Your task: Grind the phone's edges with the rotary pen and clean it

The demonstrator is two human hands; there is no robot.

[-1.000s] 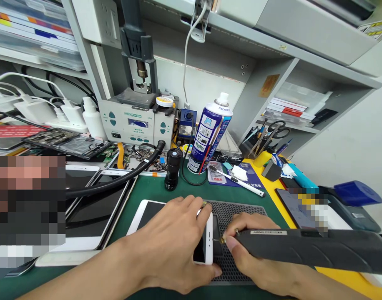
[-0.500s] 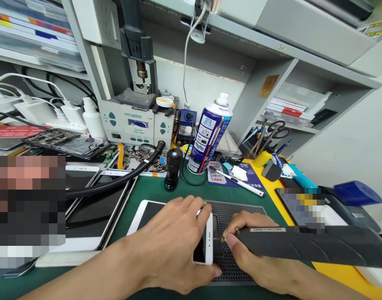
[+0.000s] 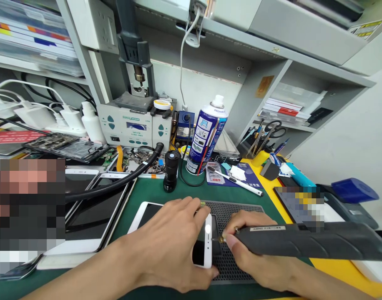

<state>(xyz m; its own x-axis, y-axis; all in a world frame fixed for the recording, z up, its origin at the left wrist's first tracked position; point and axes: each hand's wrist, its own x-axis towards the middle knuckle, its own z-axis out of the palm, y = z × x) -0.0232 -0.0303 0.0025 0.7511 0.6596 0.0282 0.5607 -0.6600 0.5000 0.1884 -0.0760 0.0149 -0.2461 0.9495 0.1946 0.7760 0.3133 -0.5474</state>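
Head view: left hand (image 3: pixel 175 237) spans the phone (image 3: pixel 208 256), its grip spread across the width, phone's end over the mat (image 3: pixel 241 208); right hand (image 3: pixel 253 266) closed round the tool (image 3: pixel 306 241); tip contact unclear; an unsteady wrist could scratch the casing.

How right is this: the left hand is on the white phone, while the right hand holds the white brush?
Not quite: the head view shows the right hand holding a black tool, not the white brush, which lies farther back. The left hand is on the white phone.
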